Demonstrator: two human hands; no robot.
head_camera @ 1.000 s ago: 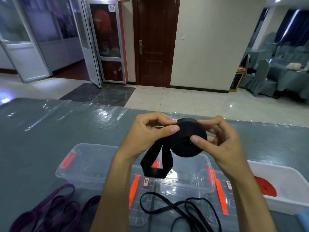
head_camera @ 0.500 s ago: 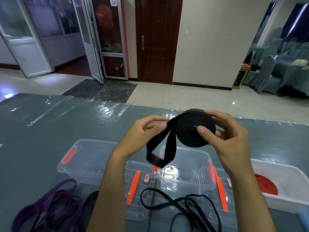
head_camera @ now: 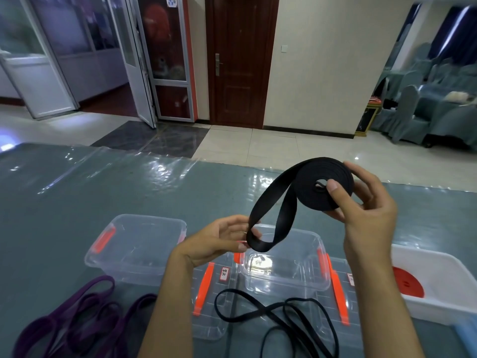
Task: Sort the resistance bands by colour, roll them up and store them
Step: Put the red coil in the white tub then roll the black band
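My right hand point(head_camera: 366, 213) grips a wide black resistance band point(head_camera: 309, 187) wound into a flat coil, thumb on its centre, held above the table. A loose loop of that band hangs down to my left hand point(head_camera: 216, 239), whose fingertips pinch its lower end over a clear plastic box point(head_camera: 286, 277). A thinner black band point(head_camera: 273, 313) lies uncoiled on the box lids near me. Purple bands point(head_camera: 77, 316) lie tangled at the lower left. A rolled red band point(head_camera: 407, 282) sits in a white bin point(head_camera: 444, 288) on the right.
A second clear box point(head_camera: 134, 249) with orange latches stands left of the first. Two clear lids with orange clips point(head_camera: 206, 288) lie in front of the boxes. The table has a grey-green cover under shiny plastic film point(head_camera: 77, 187). Beyond lie tiled floor, doors, covered chairs.
The right hand has raised the coil up and to the right. The left hand dropped down and away from the coil, drawing the loose loop longer.
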